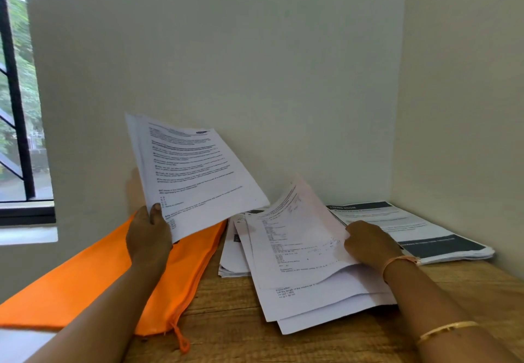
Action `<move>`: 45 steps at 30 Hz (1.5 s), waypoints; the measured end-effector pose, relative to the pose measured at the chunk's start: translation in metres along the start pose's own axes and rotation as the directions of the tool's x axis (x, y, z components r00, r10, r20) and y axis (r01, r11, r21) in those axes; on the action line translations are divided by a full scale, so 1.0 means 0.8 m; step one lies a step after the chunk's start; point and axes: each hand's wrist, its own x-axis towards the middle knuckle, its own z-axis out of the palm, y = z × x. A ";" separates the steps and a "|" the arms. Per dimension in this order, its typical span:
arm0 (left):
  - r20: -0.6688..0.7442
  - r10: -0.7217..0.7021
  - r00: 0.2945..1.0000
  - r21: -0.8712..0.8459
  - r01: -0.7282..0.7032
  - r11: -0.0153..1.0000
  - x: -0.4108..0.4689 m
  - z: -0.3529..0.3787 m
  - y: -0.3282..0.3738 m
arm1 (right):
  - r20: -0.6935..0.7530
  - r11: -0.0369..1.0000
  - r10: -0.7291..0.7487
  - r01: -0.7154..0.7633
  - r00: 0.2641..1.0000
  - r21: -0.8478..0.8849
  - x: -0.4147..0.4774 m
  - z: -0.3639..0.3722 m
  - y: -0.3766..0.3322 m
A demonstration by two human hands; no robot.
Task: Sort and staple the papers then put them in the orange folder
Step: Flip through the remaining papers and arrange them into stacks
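Observation:
My left hand (149,232) grips a thin sheaf of printed sheets (192,175) by its lower left corner and holds it tilted up above the orange folder (85,283). The folder lies flat at the left of the wooden table (226,323), its zip pull hanging near the front. My right hand (368,245) pinches the right edge of the top sheet (297,232) of a loose paper pile (312,300) in the middle of the table, and that sheet is curled upward. No stapler is in view.
A second stack of printed pages with dark bands (411,229) lies at the back right against the corner of the walls. A window with a dark frame (17,107) is on the left. The table's front right is bare wood.

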 end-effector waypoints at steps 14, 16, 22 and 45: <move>0.191 0.169 0.967 -0.081 -0.156 0.984 -0.026 0.013 0.016 | -0.429 0.982 -0.185 0.184 0.884 -0.044 -0.007 0.009 -0.025; 0.226 0.199 0.953 -0.096 -0.182 0.979 -0.031 0.015 0.019 | -0.428 0.931 -0.203 0.308 0.881 0.194 -0.009 0.010 -0.033; 0.332 0.259 0.907 -0.139 -0.224 0.965 -0.046 0.023 0.029 | -0.179 0.790 -0.221 0.283 0.959 0.543 -0.015 0.020 -0.043; 0.457 0.107 0.883 -0.242 0.008 0.970 -0.053 0.021 0.033 | -0.306 0.714 -0.087 0.273 0.948 0.645 -0.006 0.019 -0.040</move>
